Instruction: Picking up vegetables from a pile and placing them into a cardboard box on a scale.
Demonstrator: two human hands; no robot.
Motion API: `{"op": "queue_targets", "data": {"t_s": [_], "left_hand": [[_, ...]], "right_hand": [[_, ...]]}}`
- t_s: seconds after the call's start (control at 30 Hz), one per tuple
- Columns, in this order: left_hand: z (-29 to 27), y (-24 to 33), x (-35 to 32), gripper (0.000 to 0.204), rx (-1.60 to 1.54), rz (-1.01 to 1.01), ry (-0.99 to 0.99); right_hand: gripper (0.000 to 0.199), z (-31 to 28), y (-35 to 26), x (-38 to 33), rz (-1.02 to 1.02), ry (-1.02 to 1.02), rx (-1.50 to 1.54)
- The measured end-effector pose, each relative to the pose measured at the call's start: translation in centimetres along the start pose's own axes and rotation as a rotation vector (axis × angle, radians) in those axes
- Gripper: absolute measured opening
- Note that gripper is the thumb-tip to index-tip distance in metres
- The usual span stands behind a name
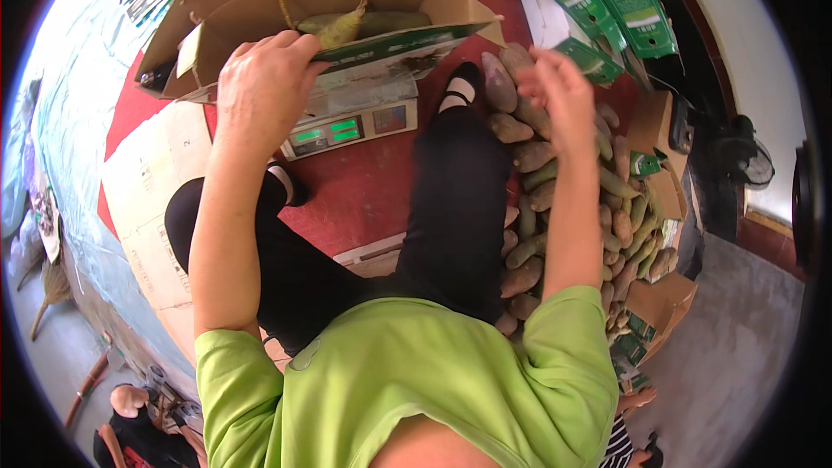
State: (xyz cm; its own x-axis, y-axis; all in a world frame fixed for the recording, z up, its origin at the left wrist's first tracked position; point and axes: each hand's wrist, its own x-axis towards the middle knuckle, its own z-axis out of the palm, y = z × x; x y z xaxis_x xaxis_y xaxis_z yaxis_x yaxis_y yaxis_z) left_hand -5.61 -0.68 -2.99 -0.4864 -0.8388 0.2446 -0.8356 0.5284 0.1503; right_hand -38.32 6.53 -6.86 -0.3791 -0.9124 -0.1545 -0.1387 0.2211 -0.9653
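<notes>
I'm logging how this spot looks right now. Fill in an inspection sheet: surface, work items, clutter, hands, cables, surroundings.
Surface: red floor covering, with flattened cardboard at the left.
Work items: open cardboard box with long greenish vegetables inside; scale with a lit green display at its near side; heap of elongated tubers at the right.
Clutter: green-and-white cartons beyond the heap.
Hands: left hand on the box's near edge, grip unclear; right hand blurred above the heap, fingers apart, nothing seen in it.
Cables: nothing seen clearly.
Surroundings: fan at the right, broom at the left, two other people partly visible near the lower edge.
</notes>
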Motion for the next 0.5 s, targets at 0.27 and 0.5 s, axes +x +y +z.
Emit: {"op": "queue_targets", "data": {"t_s": [0.27, 0.5], "left_hand": [[0.0, 0.3, 0.1, 0.018, 0.009, -0.033, -0.01], [-0.1, 0.5, 0.3, 0.02, -0.009, -0.066, -0.023]], "right_hand": [[0.02, -3.9, 23.3, -12.5, 0.51, 0.082, -0.115], [0.016, -3.9, 36.8, -23.1, 0.577, -0.023, -0.017]]}}
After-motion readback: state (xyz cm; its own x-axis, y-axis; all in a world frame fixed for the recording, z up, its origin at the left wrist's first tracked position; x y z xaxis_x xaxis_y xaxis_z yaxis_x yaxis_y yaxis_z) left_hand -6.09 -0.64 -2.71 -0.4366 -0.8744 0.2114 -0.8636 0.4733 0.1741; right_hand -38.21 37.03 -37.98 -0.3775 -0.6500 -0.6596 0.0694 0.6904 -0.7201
